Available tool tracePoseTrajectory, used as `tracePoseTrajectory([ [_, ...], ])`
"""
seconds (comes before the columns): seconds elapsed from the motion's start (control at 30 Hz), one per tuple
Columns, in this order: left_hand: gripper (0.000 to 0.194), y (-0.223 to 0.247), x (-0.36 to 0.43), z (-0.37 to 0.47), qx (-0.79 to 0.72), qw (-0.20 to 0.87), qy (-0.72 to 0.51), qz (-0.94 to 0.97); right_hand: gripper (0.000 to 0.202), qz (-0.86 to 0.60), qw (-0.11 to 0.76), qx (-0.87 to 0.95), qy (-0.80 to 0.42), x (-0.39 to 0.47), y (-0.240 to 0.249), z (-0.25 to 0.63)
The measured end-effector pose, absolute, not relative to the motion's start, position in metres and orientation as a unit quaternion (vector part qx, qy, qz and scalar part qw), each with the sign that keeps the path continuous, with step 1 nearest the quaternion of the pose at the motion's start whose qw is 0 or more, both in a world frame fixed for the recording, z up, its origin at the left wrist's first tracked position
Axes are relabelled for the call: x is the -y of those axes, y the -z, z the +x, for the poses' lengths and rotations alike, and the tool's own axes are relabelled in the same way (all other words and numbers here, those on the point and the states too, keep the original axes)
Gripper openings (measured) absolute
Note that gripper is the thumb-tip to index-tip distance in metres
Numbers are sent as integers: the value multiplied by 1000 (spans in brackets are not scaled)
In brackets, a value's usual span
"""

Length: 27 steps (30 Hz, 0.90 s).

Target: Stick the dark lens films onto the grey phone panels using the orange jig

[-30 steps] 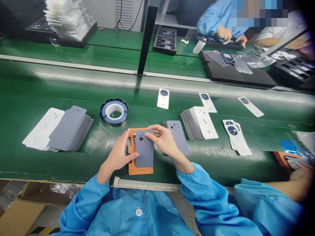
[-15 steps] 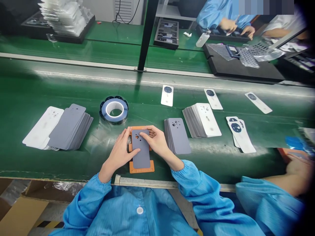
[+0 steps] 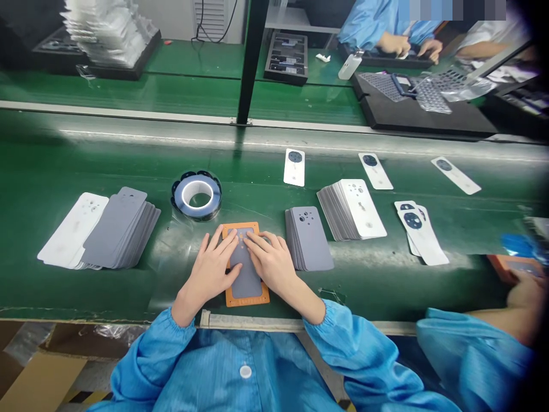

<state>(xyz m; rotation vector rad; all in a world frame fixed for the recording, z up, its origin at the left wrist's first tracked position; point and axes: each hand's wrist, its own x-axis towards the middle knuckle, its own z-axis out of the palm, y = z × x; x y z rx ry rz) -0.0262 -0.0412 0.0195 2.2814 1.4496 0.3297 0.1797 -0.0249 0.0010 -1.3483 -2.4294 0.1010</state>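
A grey phone back panel (image 3: 246,277) with camera holes near its top lies within an orange frame-like jig (image 3: 247,301) in front of me. My left hand (image 3: 206,277) rests over the panel's left side, fingers stretched toward the camera holes and thumb on its surface. From the other side, my right hand (image 3: 274,264) lays its extended fingers on the upper right of the panel. Both hands press from above without gripping it, and they hide parts of its long edges. Just right of my right hand stands a fanned stack of grey panels (image 3: 315,240).
White panels (image 3: 364,209) are stacked at right, with several dark-ringed panels (image 3: 294,167) beyond. A tape roll (image 3: 186,197) sits behind my left hand. More grey panels (image 3: 114,229) overlap white ones at left. A co-worker's hand (image 3: 525,297) holds an orange jig at far right.
The grey panel, earlier raised over the jig with its top right edge in my right hand, now sits inside the orange border. My right fingers have opened out onto its face.
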Motion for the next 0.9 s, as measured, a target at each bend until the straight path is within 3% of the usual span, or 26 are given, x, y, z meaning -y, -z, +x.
tracePoseTrajectory([
  [0.2,65,-17,44,-28,-528,280,-206,775,30,-539,188,819,-58,39,-10,180],
  [0.4,38,-25,50,-29,-602,353,-372,612,32,-524,261,794,-162,62,-43,173],
  [0.53,50,-30,53,-37,-624,451,-388,507,30,-455,328,769,-306,66,-65,171],
  [0.67,63,-24,53,-40,-622,514,-402,432,31,-516,278,730,-351,52,-54,172],
  [0.77,68,-22,51,-36,-598,550,-432,391,46,-518,223,681,-466,41,-39,169],
  [0.9,69,-29,49,-34,-590,542,-455,389,47,-476,257,578,-611,24,-31,170],
])
